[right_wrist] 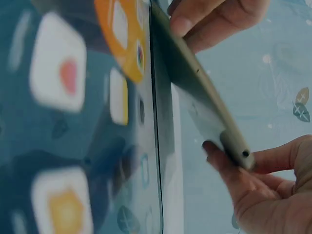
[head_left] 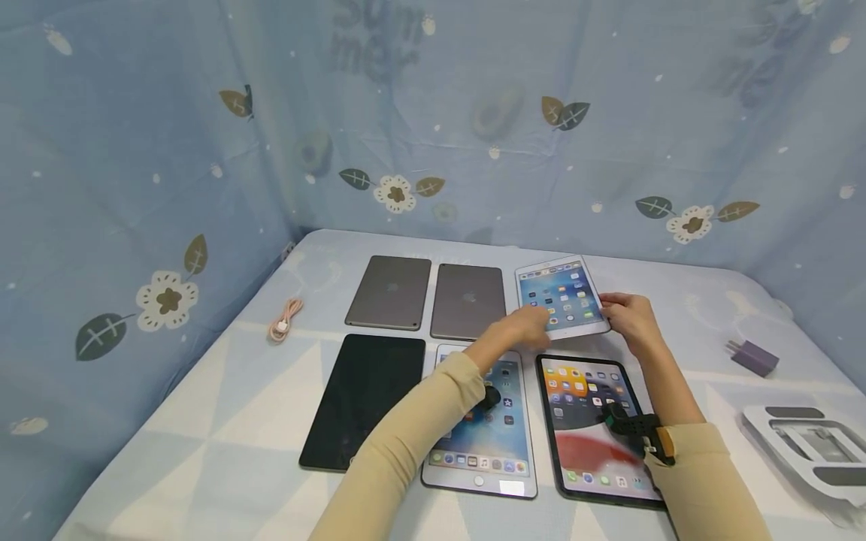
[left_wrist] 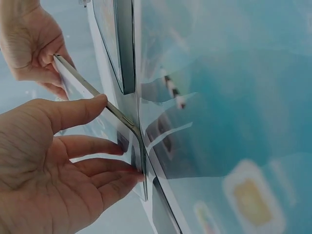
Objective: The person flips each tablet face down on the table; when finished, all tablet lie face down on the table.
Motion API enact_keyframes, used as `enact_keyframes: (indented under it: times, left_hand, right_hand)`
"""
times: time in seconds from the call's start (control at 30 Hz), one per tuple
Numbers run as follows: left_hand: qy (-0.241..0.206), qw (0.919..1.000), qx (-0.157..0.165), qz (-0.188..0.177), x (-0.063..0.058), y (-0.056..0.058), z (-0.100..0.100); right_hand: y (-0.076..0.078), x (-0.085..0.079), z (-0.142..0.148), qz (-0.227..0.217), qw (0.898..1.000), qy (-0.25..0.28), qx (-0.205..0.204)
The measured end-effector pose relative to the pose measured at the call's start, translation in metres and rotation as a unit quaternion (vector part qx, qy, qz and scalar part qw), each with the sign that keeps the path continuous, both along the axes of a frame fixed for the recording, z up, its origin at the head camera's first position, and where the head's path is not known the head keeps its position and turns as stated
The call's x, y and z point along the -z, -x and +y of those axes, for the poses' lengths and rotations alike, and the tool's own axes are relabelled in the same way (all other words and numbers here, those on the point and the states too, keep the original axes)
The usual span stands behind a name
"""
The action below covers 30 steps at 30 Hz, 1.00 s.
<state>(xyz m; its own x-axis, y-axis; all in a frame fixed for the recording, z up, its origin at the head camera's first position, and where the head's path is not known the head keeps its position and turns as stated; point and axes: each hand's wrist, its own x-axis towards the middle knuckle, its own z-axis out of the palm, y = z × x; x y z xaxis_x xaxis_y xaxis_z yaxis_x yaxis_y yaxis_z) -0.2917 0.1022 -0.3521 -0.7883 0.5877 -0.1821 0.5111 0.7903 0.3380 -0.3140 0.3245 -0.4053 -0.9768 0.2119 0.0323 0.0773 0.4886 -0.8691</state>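
Observation:
A white-framed tablet [head_left: 564,293], its screen lit with app icons, is tilted at the back right, its near edge raised off the bed-like surface. My right hand [head_left: 631,321] pinches its right near corner, thumb on one face and fingers on the other, as the right wrist view shows. At the left near corner my left hand [head_left: 526,327] holds the same tablet, thumb on the edge [left_wrist: 92,90] and fingers at the other face. Below the hands lie a lit white tablet [head_left: 479,469], partly hidden by my left forearm, and a lit black-framed tablet [head_left: 582,436], partly behind my right wrist.
Two grey tablets lie face down, one further left [head_left: 391,293] and one beside the held tablet [head_left: 467,300]. A dark-screened tablet [head_left: 365,398] is in front. A coiled pink cable [head_left: 284,321] lies left; a purple charger plug [head_left: 754,358] and white stand [head_left: 808,447] lie right.

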Motion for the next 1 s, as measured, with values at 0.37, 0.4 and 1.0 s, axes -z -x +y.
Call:
enact_keyframes:
  times: [0.37,0.4,1.0]
  left_hand:
    - [-0.027,0.9986,0.044,0.0,0.001,0.001,-0.002]
    - [-0.03,0.9984,0.048,-0.002,0.001,0.0,-0.001]
    - [-0.056,0.9955,0.076,-0.009,0.003,-0.001,0.015]
  right_hand:
    - [-0.021,-0.039,-0.012,0.031,0.998,0.044,-0.023]
    - [-0.017,-0.036,-0.007,0.034,0.998,0.036,-0.029]
    - [-0.002,-0.032,0.025,0.056,0.993,0.087,-0.062]
